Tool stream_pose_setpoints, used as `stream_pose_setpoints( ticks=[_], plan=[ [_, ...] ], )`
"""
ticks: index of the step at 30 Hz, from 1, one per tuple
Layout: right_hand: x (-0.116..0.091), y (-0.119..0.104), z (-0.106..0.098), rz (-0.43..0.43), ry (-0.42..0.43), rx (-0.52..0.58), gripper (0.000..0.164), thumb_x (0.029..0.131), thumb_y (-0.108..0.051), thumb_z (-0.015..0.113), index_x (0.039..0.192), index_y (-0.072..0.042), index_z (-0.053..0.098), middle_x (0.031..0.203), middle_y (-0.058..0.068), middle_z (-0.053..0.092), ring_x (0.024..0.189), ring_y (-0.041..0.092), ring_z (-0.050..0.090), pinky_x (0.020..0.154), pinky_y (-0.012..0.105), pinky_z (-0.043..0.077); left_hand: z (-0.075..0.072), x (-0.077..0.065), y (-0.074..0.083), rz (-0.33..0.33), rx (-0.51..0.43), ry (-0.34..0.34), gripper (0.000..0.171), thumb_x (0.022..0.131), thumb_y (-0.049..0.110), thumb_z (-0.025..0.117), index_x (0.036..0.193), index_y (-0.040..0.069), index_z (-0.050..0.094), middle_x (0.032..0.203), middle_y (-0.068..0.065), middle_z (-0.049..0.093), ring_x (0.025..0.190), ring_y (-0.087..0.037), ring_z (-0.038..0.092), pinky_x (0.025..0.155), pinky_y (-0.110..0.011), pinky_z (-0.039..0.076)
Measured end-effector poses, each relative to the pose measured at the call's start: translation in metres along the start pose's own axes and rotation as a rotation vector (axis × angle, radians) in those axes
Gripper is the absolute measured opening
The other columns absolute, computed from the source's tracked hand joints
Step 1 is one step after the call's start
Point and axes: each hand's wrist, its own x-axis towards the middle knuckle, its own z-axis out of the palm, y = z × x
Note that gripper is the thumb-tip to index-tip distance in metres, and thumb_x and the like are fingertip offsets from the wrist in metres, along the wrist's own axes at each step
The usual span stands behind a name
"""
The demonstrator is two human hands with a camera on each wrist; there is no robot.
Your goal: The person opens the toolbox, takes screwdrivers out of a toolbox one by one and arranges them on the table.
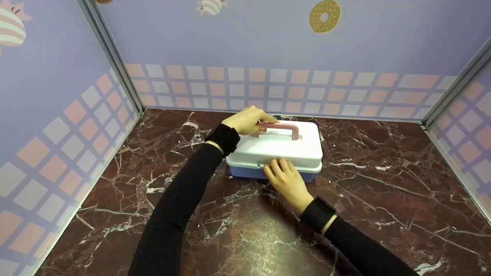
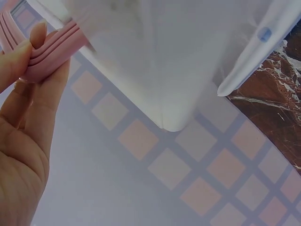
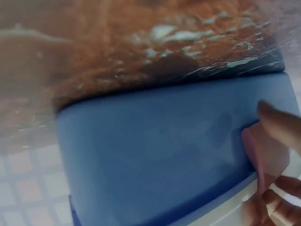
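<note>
A storage box with a white lid (image 1: 307,149) and a blue base (image 1: 245,173) sits on the dark marbled table. On top of the lid stands a pink carry handle (image 1: 282,125). My left hand (image 1: 248,120) pinches that handle near its left end, thumb on one side and fingers on the other, as the left wrist view shows. At the box's front, my right hand (image 1: 287,183) has its fingertips against the lid's rim. The right wrist view shows a pink latch (image 3: 267,150) between thumb and fingers, lying against the blue front wall.
Behind the box rises a lilac back wall (image 1: 261,46) with a checked border, and similar panels stand left and right. Grey metal posts (image 1: 115,61) mark the corners. Red-brown marbled tabletop (image 1: 383,184) surrounds the box.
</note>
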Motion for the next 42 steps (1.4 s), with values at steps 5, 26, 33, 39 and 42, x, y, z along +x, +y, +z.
stream_pose_setpoints(
  ticks=[5,26,33,39,42],
  plan=[
    [0.0002,-0.0047,0.0034,0.021,0.008,-0.052,0.009,0.092,-0.014,0.049,0.095,-0.006,0.054,0.09,0.009,0.053,0.082,0.026,0.052,0.071,0.034,0.05,0.0045,-0.0001,-0.0017,0.003,-0.004,0.018,0.042,0.096,0.01,0.063,0.136,0.023,0.062,0.132,-0.007,0.066,0.097,-0.018,0.063,0.094,-0.032,0.053],
    [0.0001,-0.0101,0.0096,0.031,-0.011,-0.109,0.011,0.089,-0.01,0.049,0.098,-0.008,0.053,0.098,0.009,0.055,0.088,0.027,0.052,0.075,0.036,0.049,0.0091,-0.0012,-0.0064,0.012,-0.038,0.086,0.041,0.095,0.009,0.063,0.134,0.02,0.063,0.129,-0.007,0.067,0.108,-0.019,0.067,0.103,-0.033,0.052],
    [0.0012,-0.0097,0.006,0.053,0.026,-0.101,0.013,0.09,-0.013,0.047,0.096,-0.005,0.057,0.102,0.012,0.061,0.086,0.027,0.054,0.073,0.035,0.051,0.0071,-0.0023,-0.0064,0.012,-0.039,0.088,0.041,0.095,0.008,0.063,0.134,0.02,0.063,0.13,-0.008,0.066,0.103,-0.019,0.068,0.102,-0.032,0.053],
    [0.0046,-0.0061,0.0046,0.068,0.027,-0.099,0.01,0.091,-0.013,0.048,0.092,-0.006,0.054,0.094,0.009,0.056,0.084,0.026,0.052,0.071,0.035,0.047,0.007,-0.0011,-0.0058,0.032,-0.037,0.101,0.041,0.094,0.011,0.066,0.134,0.019,0.064,0.129,-0.006,0.067,0.11,-0.018,0.067,0.103,-0.032,0.052],
    [0.0018,-0.0035,0.0062,0.075,0.014,-0.087,0.016,0.086,-0.008,0.053,0.101,-0.005,0.057,0.097,0.01,0.057,0.085,0.026,0.053,0.071,0.036,0.049,0.0086,-0.0004,-0.0044,0.029,-0.03,0.105,0.041,0.094,0.012,0.066,0.134,0.02,0.064,0.129,-0.007,0.067,0.105,-0.018,0.068,0.1,-0.032,0.054]
  ],
)
